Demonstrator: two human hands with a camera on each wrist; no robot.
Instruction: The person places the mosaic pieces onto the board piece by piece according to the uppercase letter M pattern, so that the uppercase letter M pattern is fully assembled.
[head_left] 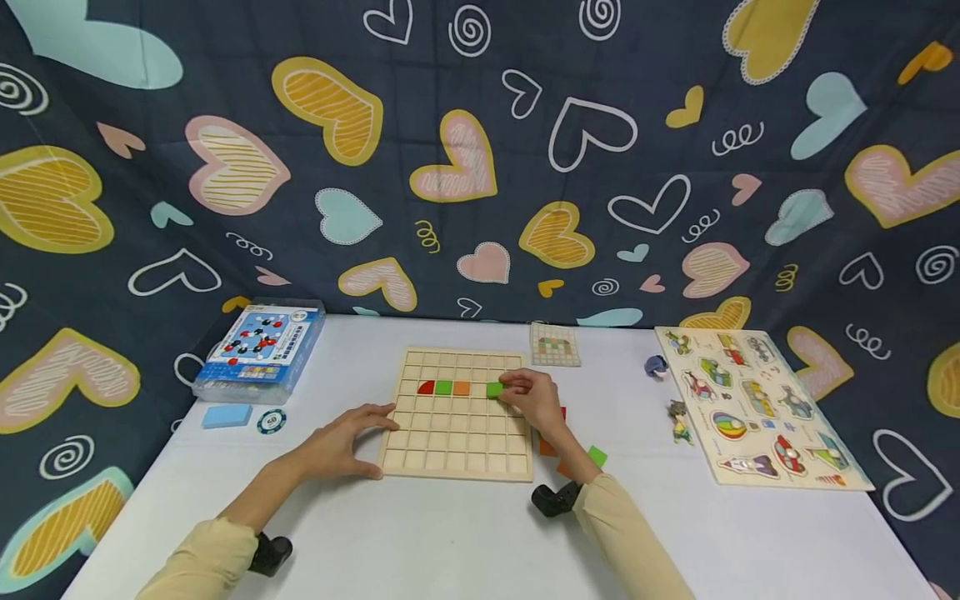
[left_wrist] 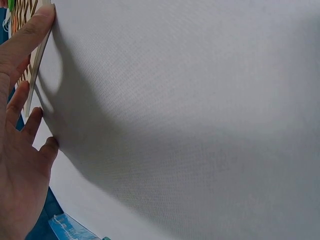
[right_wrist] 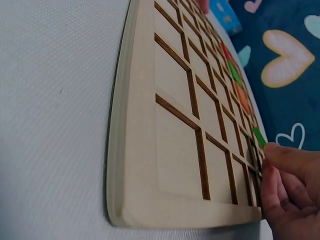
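Right hand point(head_left: 534, 402) pinches a flat green tile point(head_left: 493, 390) over the pale wooden grid board point(head_left: 459, 439); left hand point(head_left: 336, 444), fingers relaxed, touches its edge.

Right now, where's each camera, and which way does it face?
Head: on the head, facing forward and down at the grid board; left hand, right hand and sleeves show.
Left wrist: on that wrist, facing mostly white tabletop; left hand at left.
Right wrist: on that wrist, looking across the board; right hand pinching a green tile.
Head and right wrist share the red piece.
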